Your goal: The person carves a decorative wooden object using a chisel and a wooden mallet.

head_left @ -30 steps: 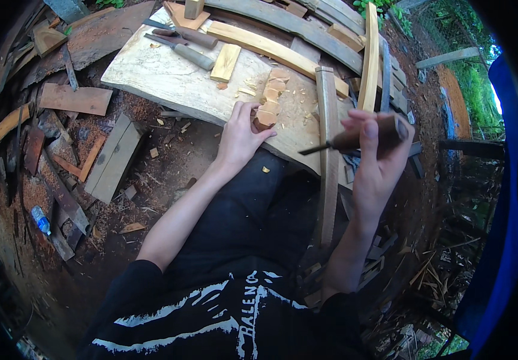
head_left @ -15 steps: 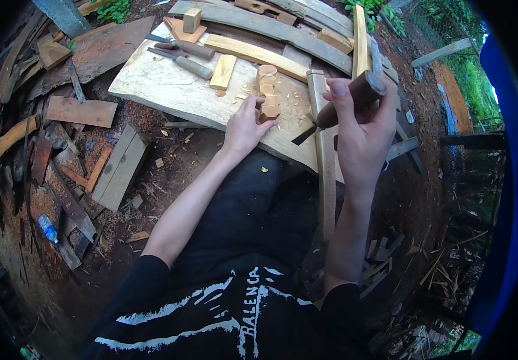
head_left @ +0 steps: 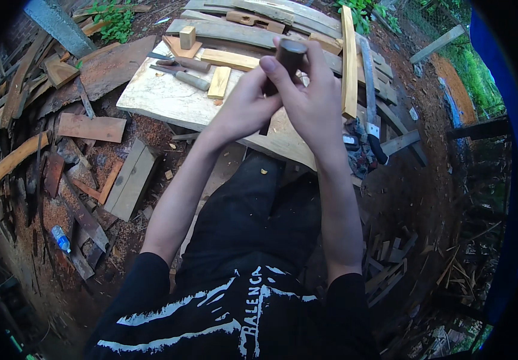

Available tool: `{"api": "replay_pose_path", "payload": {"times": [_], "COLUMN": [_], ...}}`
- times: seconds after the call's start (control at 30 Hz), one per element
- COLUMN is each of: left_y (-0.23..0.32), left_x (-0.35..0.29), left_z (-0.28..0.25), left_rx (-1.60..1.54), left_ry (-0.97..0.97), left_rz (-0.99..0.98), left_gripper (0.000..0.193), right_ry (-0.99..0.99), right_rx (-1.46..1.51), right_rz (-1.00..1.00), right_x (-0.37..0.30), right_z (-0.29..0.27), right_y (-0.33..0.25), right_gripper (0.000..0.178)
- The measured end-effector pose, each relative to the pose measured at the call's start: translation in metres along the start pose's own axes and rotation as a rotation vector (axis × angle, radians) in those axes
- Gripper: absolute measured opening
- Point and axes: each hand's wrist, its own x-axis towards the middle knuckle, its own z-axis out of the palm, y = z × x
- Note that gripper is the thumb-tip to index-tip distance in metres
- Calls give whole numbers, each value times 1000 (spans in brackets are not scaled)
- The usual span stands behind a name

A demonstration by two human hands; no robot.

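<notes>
My right hand is wrapped round the dark wooden handle of a chisel, which stands upright over the workbench board. Close against it, my left hand is closed round the lower part of the same chisel, its fingertips partly hidden behind the handle. A short dark stretch of blade shows beneath my hands; its tip cannot be made out. Both hands cover the spot where the notched wood block lay. Left of them on the board are a small yellow wood block and other chisels, one with a grey handle.
A long light batten and a wood cube lie farther back. Right of the bench are an upright batten and a saw. Wood offcuts and a plastic bottle lie on the ground at left.
My right hand has brought the chisel leftward and turned it upright over the board. My left hand has come off the notched block and up to the chisel. The block is now hidden.
</notes>
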Motion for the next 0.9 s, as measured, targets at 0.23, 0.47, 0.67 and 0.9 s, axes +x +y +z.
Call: {"api": "replay_pose_path", "payload": {"times": [0.23, 0.47, 0.67, 0.9], "left_y": [-4, -29, -40, -33], "left_x": [15, 29, 32, 29], "left_z": [-11, -17, -5, -3], "left_rx": [42, 98, 117, 182], "left_ry": [473, 584, 671, 712], "left_rz": [262, 269, 200, 134], "left_gripper": [33, 34, 37, 38], "right_ry": [23, -40, -21, 80], "right_rx": [-259, -728, -855, -862], "right_rz": [291, 474, 351, 314], "right_x": [-50, -162, -191, -196], "right_z": [-37, -66, -56, -48], "right_y": [52, 143, 170, 180], "right_gripper": [53, 59, 66, 59]}}
